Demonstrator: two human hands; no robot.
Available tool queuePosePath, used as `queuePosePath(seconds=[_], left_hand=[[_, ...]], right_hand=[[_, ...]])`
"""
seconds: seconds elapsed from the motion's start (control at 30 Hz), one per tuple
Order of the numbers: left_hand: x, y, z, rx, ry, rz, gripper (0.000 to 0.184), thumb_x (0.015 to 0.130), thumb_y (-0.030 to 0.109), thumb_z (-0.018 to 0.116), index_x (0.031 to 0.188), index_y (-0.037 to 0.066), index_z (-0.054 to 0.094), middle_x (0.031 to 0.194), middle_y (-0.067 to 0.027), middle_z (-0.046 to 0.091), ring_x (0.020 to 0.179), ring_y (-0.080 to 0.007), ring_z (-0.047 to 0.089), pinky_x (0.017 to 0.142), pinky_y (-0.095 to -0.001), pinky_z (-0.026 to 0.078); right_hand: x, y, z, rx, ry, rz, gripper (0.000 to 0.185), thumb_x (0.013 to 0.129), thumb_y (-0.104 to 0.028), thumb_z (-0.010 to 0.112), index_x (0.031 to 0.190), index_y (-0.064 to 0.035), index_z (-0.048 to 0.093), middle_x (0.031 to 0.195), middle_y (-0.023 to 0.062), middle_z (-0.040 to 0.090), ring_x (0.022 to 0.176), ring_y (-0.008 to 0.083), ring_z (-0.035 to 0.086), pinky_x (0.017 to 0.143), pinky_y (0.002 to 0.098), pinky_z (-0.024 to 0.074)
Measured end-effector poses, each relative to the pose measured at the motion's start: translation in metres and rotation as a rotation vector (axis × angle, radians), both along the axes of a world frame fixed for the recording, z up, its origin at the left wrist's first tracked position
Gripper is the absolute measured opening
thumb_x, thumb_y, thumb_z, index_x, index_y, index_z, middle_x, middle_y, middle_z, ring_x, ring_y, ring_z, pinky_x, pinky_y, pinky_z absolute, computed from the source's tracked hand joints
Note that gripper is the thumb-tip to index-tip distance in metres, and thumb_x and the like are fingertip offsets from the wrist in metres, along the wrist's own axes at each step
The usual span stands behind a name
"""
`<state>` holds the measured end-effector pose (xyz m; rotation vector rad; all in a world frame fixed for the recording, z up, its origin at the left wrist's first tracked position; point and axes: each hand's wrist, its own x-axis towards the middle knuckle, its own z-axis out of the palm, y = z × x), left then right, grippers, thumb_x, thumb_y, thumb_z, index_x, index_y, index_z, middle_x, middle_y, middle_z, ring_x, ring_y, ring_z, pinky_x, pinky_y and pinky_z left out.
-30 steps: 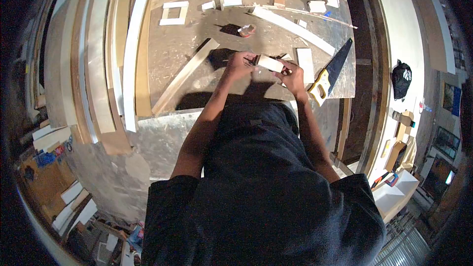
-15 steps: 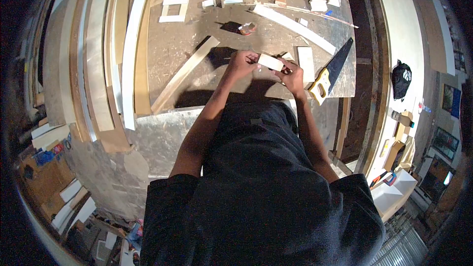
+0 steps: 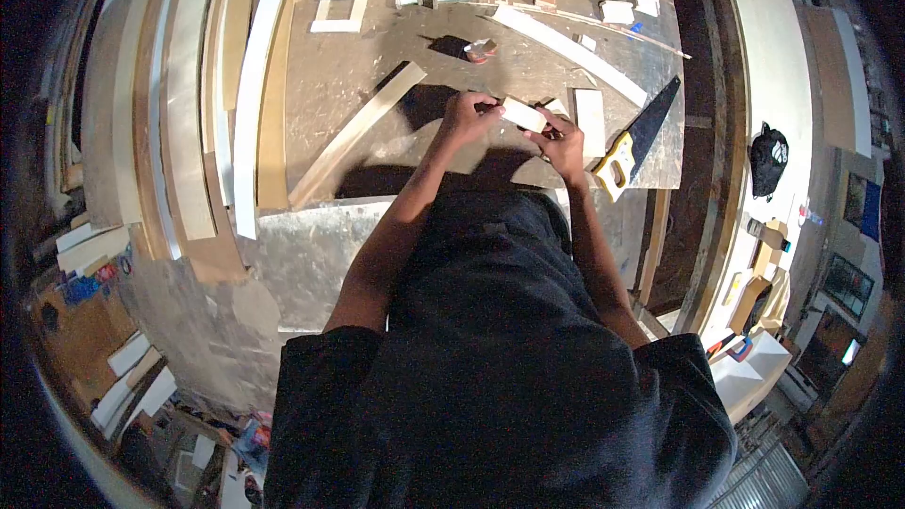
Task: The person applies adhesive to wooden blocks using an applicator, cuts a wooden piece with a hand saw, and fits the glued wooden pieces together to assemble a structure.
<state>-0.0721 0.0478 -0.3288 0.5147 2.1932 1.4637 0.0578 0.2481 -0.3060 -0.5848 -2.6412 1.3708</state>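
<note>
A small pale wood block (image 3: 523, 114) is held above the near part of the workbench (image 3: 377, 33), tilted slightly down to the right. My left hand (image 3: 468, 117) pinches its left end with the fingertips. Around its right end my right hand (image 3: 564, 145) closes with thumb and fingers. Just right of that hand lies a flat wood piece (image 3: 589, 121), with a smaller scrap partly hidden behind the fingers. A handsaw (image 3: 641, 137) with a yellow handle rests near the bench's right edge. Beyond my hands sits a small reddish object (image 3: 480, 51) that I cannot identify.
A wood strip (image 3: 360, 132) lies at the left, and a longer white strip (image 3: 570, 55) slants across the right. Several small wood pieces and a square frame (image 3: 339, 11) are at the back. Long boards (image 3: 193, 104) line the left side. A black cap-like item (image 3: 768, 159) lies far right.
The block has tilted a little more, its right end lower, with both hands still on it. The whole view has shifted slightly; the things on the bench keep their places.
</note>
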Motion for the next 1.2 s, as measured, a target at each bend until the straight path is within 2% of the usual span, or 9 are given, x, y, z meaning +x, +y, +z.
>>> queuePosePath(seconds=[0.03, 0.37, 0.57, 0.63, 0.77, 0.97, 1.07, 1.13, 1.2], left_hand=[[0.000, 0.000, 0.000, -0.018, -0.028, -0.011, 0.035, 0.081, 0.033, 0.078, 0.096, 0.001, 0.076, 0.077, -0.0111, 0.072, 0.069, -0.0168, 0.067, 0.067, -0.0323, 0.053], [-0.001, 0.003, -0.001, -0.013, -0.009, -0.008, 0.032, 0.081, 0.030, 0.077, 0.094, 0.001, 0.076, 0.078, -0.0129, 0.073, 0.069, -0.0199, 0.069, 0.068, -0.0345, 0.054], [0.000, 0.004, 0.002, -0.024, -0.059, 0.010, 0.031, 0.080, 0.030, 0.078, 0.093, 0.001, 0.076, 0.080, -0.0137, 0.074, 0.071, -0.0215, 0.070, 0.069, -0.0354, 0.054], [-0.001, 0.004, -0.004, -0.020, -0.045, -0.010, 0.032, 0.084, 0.031, 0.077, 0.095, 0.001, 0.075, 0.080, -0.0066, 0.072, 0.071, -0.0127, 0.064, 0.067, -0.0312, 0.051], [-0.001, 0.004, -0.003, -0.029, -0.061, -0.003, 0.032, 0.084, 0.031, 0.077, 0.095, 0.000, 0.075, 0.078, -0.0063, 0.071, 0.070, -0.0126, 0.063, 0.067, -0.0311, 0.051], [-0.002, 0.002, 0.008, -0.019, -0.108, -0.030, 0.033, 0.083, 0.032, 0.077, 0.095, 0.000, 0.075, 0.078, -0.0075, 0.071, 0.070, -0.0125, 0.063, 0.066, -0.0312, 0.051], [-0.003, 0.003, 0.004, -0.025, -0.086, -0.029, 0.034, 0.083, 0.033, 0.077, 0.095, 0.001, 0.075, 0.078, -0.0079, 0.071, 0.070, -0.0133, 0.064, 0.066, -0.0314, 0.051], [-0.004, 0.003, 0.004, -0.035, -0.049, -0.011, 0.031, 0.080, 0.030, 0.078, 0.091, 0.000, 0.075, 0.075, -0.0113, 0.072, 0.068, -0.0170, 0.068, 0.066, -0.0330, 0.053], [-0.004, 0.003, 0.002, -0.028, -0.049, -0.014, 0.032, 0.080, 0.030, 0.078, 0.090, 0.000, 0.075, 0.075, -0.0114, 0.072, 0.068, -0.0171, 0.068, 0.067, -0.0329, 0.054]], right_hand=[[0.000, 0.001, 0.001, -0.001, -0.026, 0.002, 0.060, 0.068, -0.017, 0.091, 0.124, -0.0095, 0.070, 0.081, 0.0076, 0.065, 0.068, 0.0139, 0.058, 0.066, 0.0288, 0.0497], [-0.003, -0.001, 0.010, -0.015, -0.047, 0.017, 0.064, 0.068, -0.014, 0.090, 0.128, -0.0097, 0.068, 0.083, 0.0061, 0.065, 0.069, 0.0133, 0.058, 0.067, 0.0285, 0.0502], [-0.004, 0.002, 0.020, -0.111, -0.107, 0.055, 0.074, 0.067, -0.010, 0.090, 0.136, -0.0158, 0.063, 0.091, 0.0070, 0.069, 0.077, 0.0139, 0.065, 0.074, 0.0287, 0.0536], [-0.004, 0.004, 0.019, -0.117, -0.159, 0.042, 0.075, 0.068, -0.010, 0.090, 0.137, -0.0184, 0.062, 0.094, 0.0082, 0.070, 0.080, 0.0144, 0.066, 0.077, 0.0289, 0.0544], [-0.004, 0.007, 0.015, -0.113, -0.158, 0.047, 0.073, 0.068, -0.012, 0.090, 0.136, -0.0191, 0.063, 0.094, 0.0087, 0.070, 0.079, 0.0150, 0.066, 0.075, 0.0294, 0.0541], [-0.004, 0.009, 0.009, -0.079, -0.110, 0.086, 0.064, 0.070, -0.020, 0.089, 0.130, -0.0096, 0.066, 0.090, 0.0087, 0.068, 0.077, 0.0147, 0.064, 0.073, 0.0296, 0.0527], [-0.005, 0.010, 0.001, -0.086, -0.129, 0.040, 0.053, 0.077, -0.021, 0.085, 0.125, -0.0045, 0.068, 0.091, 0.0080, 0.069, 0.076, 0.0139, 0.063, 0.071, 0.0293, 0.0522], [-0.006, 0.011, -0.006, -0.273, -0.136, -0.069, 0.040, 0.088, -0.018, 0.077, 0.124, -0.0026, 0.069, 0.081, 0.0011, 0.065, 0.068, 0.0084, 0.058, 0.060, 0.0237, 0.0459], [-0.007, 0.012, -0.008, -0.356, -0.133, -0.098, 0.037, 0.090, -0.018, 0.075, 0.122, -0.0012, 0.069, 0.079, 0.0005, 0.065, 0.067, 0.0076, 0.058, 0.058, 0.0231, 0.0444]])
